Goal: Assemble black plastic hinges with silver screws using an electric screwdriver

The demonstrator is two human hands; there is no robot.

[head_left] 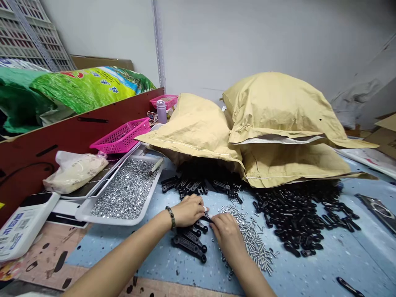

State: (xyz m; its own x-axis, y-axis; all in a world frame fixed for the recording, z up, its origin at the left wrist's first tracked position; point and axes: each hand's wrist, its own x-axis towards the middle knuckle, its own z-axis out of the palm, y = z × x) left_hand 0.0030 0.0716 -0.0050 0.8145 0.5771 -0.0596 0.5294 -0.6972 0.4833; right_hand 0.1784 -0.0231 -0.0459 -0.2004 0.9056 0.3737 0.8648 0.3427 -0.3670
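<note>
As a person works at the blue speckled bench, kraft paper sacks slump at 12 o'clock from the hands, and a green woven sack lies at 10 o'clock behind a red board. A metal tray of silver nuts sits at 10 o'clock, and a heap of black slotted arms spreads at 2 o'clock. The work in hand sits at the middle of the clock: the left hand and right hand meet over one black arm, just above a short row of others. Their fingers are curled narrow around its end, though which hand grips it cannot be told. Loose steel screws lie just beside the right hand.
</note>
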